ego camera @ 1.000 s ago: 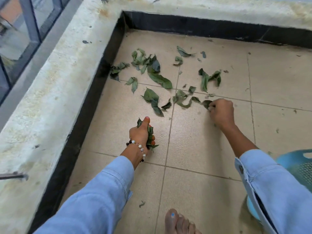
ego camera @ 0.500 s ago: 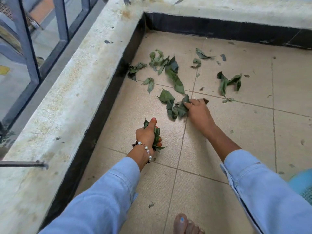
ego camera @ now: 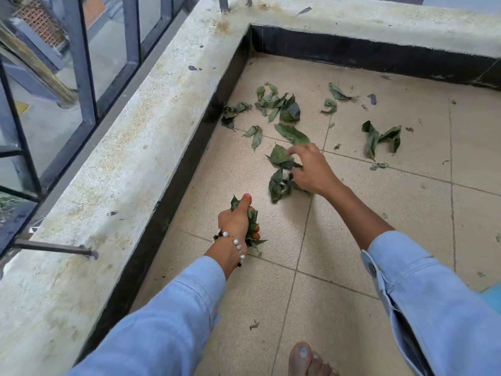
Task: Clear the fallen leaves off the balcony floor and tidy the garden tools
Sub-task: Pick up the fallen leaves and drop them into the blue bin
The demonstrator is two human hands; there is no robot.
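Green fallen leaves lie scattered on the beige tiled balcony floor (ego camera: pixel 339 240). My left hand (ego camera: pixel 237 219), with a pearl bracelet on the wrist, is shut on a bunch of leaves (ego camera: pixel 253 230) low over the floor. My right hand (ego camera: pixel 311 169) rests on the tiles with fingers spread over a small heap of leaves (ego camera: pixel 280 183), touching a flat leaf (ego camera: pixel 279 154). Beyond it lie a cluster of leaves (ego camera: pixel 279 104) near the corner, a long leaf (ego camera: pixel 291 132), a pair of leaves (ego camera: pixel 382 138) to the right and a curled leaf (ego camera: pixel 337 92). No garden tools are in view.
A low concrete parapet (ego camera: pixel 130 158) with a black skirting runs along the left and far sides, topped by a dark metal railing (ego camera: pixel 81 63). A blue plastic object (ego camera: pixel 494 297) shows at the right edge. My bare foot (ego camera: pixel 309 359) stands at the bottom.
My right hand has swept left across the floor, dragging loose leaves into a heap near the left-hand bunch, and its fingers have spread. The left hand has kept its bunch.
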